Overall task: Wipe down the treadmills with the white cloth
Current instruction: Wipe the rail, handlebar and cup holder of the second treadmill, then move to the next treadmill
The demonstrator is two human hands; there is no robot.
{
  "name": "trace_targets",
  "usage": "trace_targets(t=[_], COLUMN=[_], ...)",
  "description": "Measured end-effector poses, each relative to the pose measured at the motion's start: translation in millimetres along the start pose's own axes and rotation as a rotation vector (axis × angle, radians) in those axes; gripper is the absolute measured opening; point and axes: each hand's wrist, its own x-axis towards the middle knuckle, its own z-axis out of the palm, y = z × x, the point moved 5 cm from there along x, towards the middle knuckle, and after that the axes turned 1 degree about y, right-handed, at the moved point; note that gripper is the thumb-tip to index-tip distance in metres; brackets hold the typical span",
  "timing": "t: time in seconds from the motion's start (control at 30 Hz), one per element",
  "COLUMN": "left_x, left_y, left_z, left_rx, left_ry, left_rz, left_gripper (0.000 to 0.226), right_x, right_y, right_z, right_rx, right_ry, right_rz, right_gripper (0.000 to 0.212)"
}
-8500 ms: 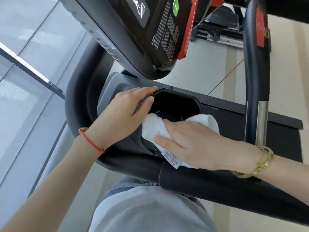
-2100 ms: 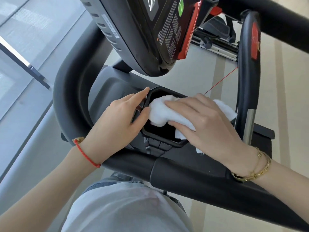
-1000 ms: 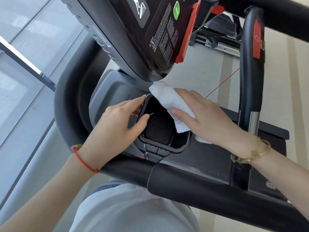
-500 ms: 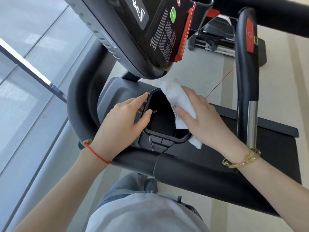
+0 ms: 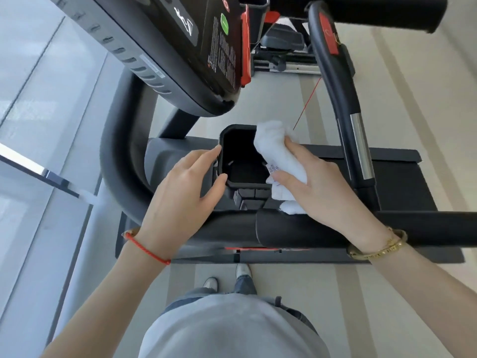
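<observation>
Left hand: mine, fingers straight, resting against cup holder left rim.
Right hand: my fingers curled round white cloth.
Cloth: draped over holder's right rim.
Console: beyond, overhead.

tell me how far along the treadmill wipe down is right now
Done: nothing shows as finished; no surface looks visibly cleaner. In hand: the right hand holds the white cloth against the right rim of the black cup holder, while the left hand rests on its left rim. Left: the console, the front handlebar and the upright grip have no cloth on them.
</observation>
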Motion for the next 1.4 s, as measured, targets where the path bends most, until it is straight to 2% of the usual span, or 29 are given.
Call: trace_targets(t=[0.2,0.43,0.57,1.03,1.4], left_x=[-6,-15,-25,-60,-84], left_y=[0,15,27,99,204], left_z=[-8,-18,-14,49,136], left_rx=[-0.021,-0.053,-0.083,-0.174,-0.248], left_ry=[-0.028,-0.069,-0.117,-0.319,-0.531], left_rz=[0.139,0.307,0.423,0.834,1.032], left_gripper=[0.045,0.042,0.038,0.033,0.034], right_x=[-34,-86,-123,-246,-336], right_y=[-7,-40,-44,14,81], right_z=[-2,7,15,46,28], right_rx=[-0.012,-0.273,-0.383,-0.260,-0.140], right_ry=[0.168,0.446,0.544,0.691,0.884], right_rz=[0.026,-0.143,-0.130,0.373,0.730], right_gripper=[0.044,0.053,0.054,0.052,0.051])
